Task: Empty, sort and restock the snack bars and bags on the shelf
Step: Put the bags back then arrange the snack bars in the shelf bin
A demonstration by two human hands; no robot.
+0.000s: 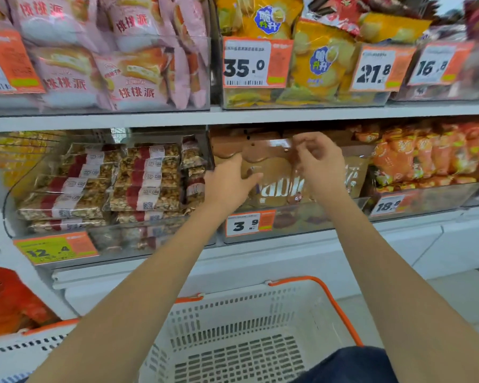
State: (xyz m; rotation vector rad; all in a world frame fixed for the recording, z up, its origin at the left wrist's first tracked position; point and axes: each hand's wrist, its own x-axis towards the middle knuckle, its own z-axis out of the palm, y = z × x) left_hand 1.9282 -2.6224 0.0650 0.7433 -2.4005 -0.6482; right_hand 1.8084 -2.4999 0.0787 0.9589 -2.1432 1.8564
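Brown bag (pixel 271 172) sits upright in clear bin (pixel 293 225), mid shelf (pixel 150 118), more brown bags behind it. L hand (pixel 230 183) grips bag's left side, thumb across the front, fingers curled round the edge. R hand (pixel 318 161) pinches bag's top strip near its right end, fingers (pixel 302 143) bent at the seal. Bin front carries tag "3.9" (pixel 249 223).

Head view, rest: left bin (pixel 14 194) w/ stacked nut bars (pixel 138 186) in clear wrap w/ red-white bands, several layers, tag "12.4" (pixel 56 248) below. Right bin holds orange packs (pixel 426 153), tag "18.9" (pixel 389 207). Upper shelf: pink pie bags (pixel 108 59) in a clear bin at left, yellow chip bags (pixel 318 59) w/ tag "35.0" (pixel 246 64), further tags "21.8" and "16.8" to the right. Below, white basket (pixel 246 335) w/ orange handles on the floor, nothing visible inside; second basket's rim at lower left.
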